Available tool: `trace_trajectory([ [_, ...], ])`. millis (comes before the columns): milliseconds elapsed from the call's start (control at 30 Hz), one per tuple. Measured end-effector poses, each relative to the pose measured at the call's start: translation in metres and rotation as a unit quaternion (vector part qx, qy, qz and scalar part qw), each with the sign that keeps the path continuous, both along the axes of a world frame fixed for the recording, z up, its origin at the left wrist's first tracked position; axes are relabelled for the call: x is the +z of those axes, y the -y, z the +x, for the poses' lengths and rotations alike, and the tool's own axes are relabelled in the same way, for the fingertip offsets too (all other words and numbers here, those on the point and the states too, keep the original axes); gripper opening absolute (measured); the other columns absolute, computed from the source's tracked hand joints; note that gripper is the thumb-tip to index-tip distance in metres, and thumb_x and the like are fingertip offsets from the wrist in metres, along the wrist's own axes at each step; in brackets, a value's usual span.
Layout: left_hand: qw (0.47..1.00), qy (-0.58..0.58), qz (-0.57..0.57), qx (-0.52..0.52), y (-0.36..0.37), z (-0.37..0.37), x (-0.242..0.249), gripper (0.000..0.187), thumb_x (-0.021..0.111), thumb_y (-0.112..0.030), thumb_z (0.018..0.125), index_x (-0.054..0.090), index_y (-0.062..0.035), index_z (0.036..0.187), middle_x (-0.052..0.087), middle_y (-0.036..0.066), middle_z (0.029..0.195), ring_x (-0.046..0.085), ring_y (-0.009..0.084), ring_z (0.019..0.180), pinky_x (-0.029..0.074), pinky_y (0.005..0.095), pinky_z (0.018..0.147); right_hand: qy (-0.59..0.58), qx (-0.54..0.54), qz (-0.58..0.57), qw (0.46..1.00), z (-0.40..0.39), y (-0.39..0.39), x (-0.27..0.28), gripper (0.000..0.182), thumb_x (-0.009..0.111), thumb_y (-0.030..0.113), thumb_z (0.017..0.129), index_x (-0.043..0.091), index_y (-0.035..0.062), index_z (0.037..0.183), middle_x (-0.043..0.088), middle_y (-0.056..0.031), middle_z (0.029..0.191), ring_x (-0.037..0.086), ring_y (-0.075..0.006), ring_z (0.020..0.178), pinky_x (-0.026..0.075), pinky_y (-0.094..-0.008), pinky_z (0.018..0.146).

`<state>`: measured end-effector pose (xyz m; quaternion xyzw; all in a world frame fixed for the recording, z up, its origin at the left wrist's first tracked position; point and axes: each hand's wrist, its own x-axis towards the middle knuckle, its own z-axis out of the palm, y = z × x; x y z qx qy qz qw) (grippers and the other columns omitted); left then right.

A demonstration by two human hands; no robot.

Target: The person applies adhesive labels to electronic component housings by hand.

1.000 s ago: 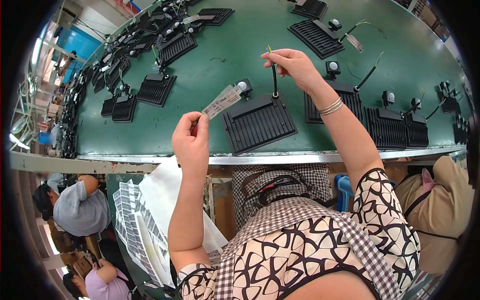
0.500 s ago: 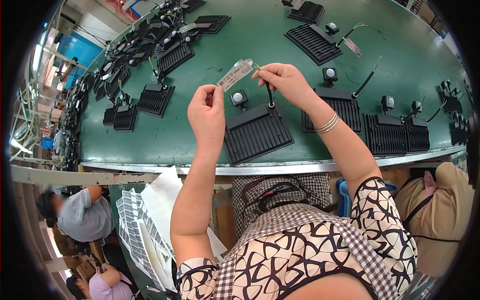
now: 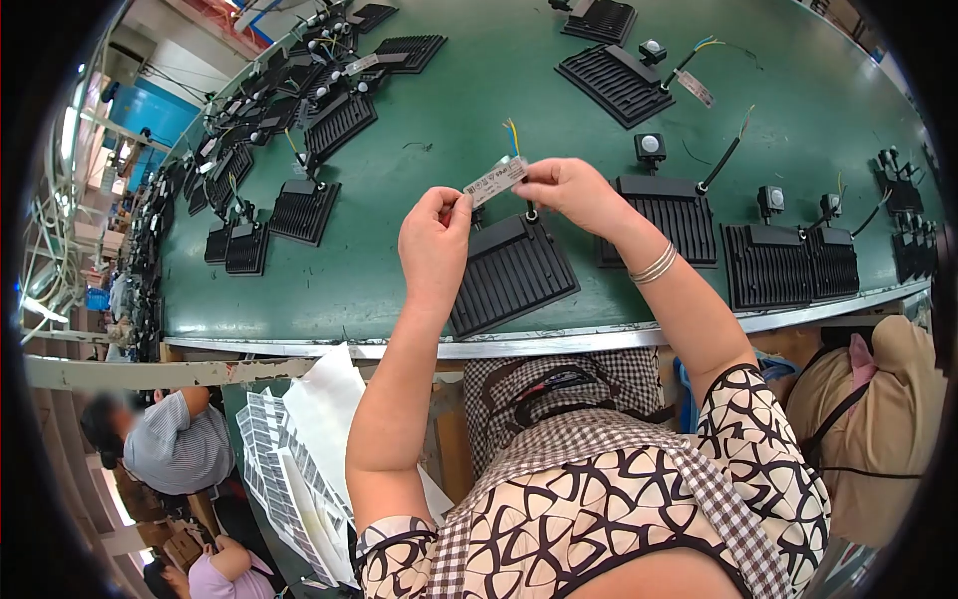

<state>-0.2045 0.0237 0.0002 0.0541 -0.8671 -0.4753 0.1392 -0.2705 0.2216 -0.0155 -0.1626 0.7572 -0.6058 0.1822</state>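
Between my two hands a printed silver label [image 3: 496,181] is stretched out above a black ribbed floodlight [image 3: 514,275]. My left hand [image 3: 436,232] pinches the label's left end. At its right end my right hand [image 3: 574,195] closes finger and thumb, by the floodlight's short black cable. The cable's yellow and blue wire ends [image 3: 512,137] stick up just behind the label. The lamp's sensor is mostly hidden behind the label and my left fingers.
More floodlights stand to the right [image 3: 659,215] and farther back [image 3: 614,83]. A heap of them [image 3: 339,125] covers the table's left side. Label sheets [image 3: 289,459] hang below the metal table edge [image 3: 599,337]. Other people [image 3: 180,439] sit at the lower left.
Both hands have come closer together and lower, bringing the label over the cable. My right hand has shifted from the wire tips to the label's right end.
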Motion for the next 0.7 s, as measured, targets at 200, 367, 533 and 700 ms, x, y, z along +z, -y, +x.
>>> trace_trajectory([
  [200, 0.999, 0.044, 0.001, 0.013, 0.002, 0.004, -0.014, 0.019, 0.064, -0.019, 0.09, 0.064, 0.0002, 0.089, 0.061, 0.005, 0.07, 0.053, 0.0145, 0.062, 0.044, 0.031, 0.061, 0.021, -0.039, -0.059, 0.997, 0.007, -0.007, -0.044, 0.055, 0.073, 0.013, 0.084, 0.053, -0.0083, 0.131, 0.065, -0.0151, 0.118, 0.062, -0.0184, 0.106, 0.05, -0.0293, 0.094],
  [367, 1.0, 0.016, -0.019, -0.002, 0.012, 0.001, -0.026, 0.016, 0.064, -0.016, 0.092, 0.063, -0.0004, 0.089, 0.058, 0.0, 0.07, 0.049, 0.0081, 0.059, 0.041, 0.0253, 0.055, 0.023, -0.049, -0.1, 0.993, 0.007, 0.0, -0.04, 0.067, 0.078, 0.015, 0.081, 0.047, -0.0094, 0.136, 0.062, -0.0172, 0.125, 0.061, -0.0209, 0.112, 0.048, -0.0303, 0.098],
  [533, 1.0, -0.006, -0.028, -0.002, 0.024, -0.002, -0.041, 0.015, 0.065, -0.016, 0.092, 0.063, -0.0011, 0.089, 0.057, 0.0, 0.07, 0.049, 0.0083, 0.06, 0.041, 0.0251, 0.055, 0.099, 0.006, -0.163, 0.982, 0.003, 0.011, -0.024, 0.059, 0.079, 0.012, 0.08, 0.053, -0.0069, 0.129, 0.065, -0.0126, 0.116, 0.062, -0.0157, 0.102, 0.049, -0.0272, 0.092],
  [700, 1.0, 0.008, -0.021, 0.01, 0.027, -0.002, -0.042, 0.017, 0.065, -0.018, 0.09, 0.064, -0.0018, 0.089, 0.06, 0.007, 0.074, 0.054, 0.0171, 0.065, 0.045, 0.0313, 0.063, 0.133, 0.052, -0.138, 0.98, -0.015, 0.022, -0.034, 0.049, 0.079, 0.012, 0.081, 0.058, -0.0038, 0.122, 0.066, -0.0089, 0.112, 0.062, -0.0126, 0.099, 0.047, -0.0252, 0.092],
])
